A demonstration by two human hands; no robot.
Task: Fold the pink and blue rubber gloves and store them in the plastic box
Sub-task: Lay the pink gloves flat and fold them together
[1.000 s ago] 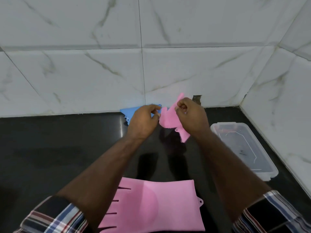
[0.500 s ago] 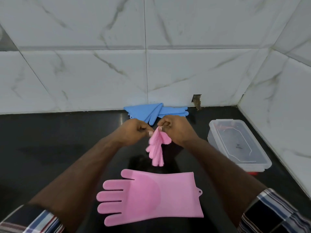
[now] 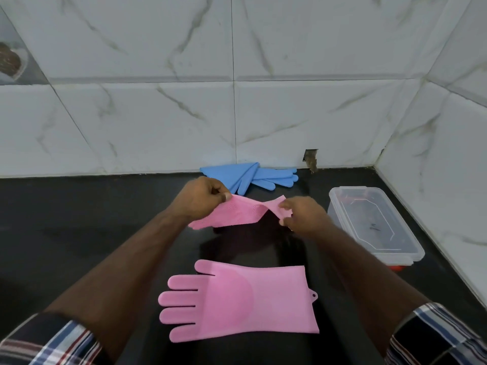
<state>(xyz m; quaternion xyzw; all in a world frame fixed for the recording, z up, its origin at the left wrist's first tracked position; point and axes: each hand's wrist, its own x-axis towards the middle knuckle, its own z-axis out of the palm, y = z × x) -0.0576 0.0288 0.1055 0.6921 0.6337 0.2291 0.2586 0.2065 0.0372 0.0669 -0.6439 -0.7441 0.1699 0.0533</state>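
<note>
A moment ago the pink glove you hold (image 3: 232,213) hung down from your fingers in a bunch. Now you have pulled it wide between your two hands, and it stretches out sideways above the black table (image 3: 79,219). Your left hand (image 3: 204,200) pinches one end of it between thumb and fingers. Your right hand (image 3: 300,217) pinches the other end, with its fingers curled around the edge.

That tells me you are opening the glove up so you can fold it neatly. The fold is not made yet.

The other pink glove (image 3: 245,301) lies flat on the table close to you, its fingers pointing to your left. The blue gloves (image 3: 250,177) lie in a pile by the wall, past your hands. None of these is folded yet.

The plastic box (image 3: 374,222) sits on the table to your right, near the corner. It looks like its lid is on, so you may have to open it first. No glove is inside it yet, so most of the job is left to do.
</note>
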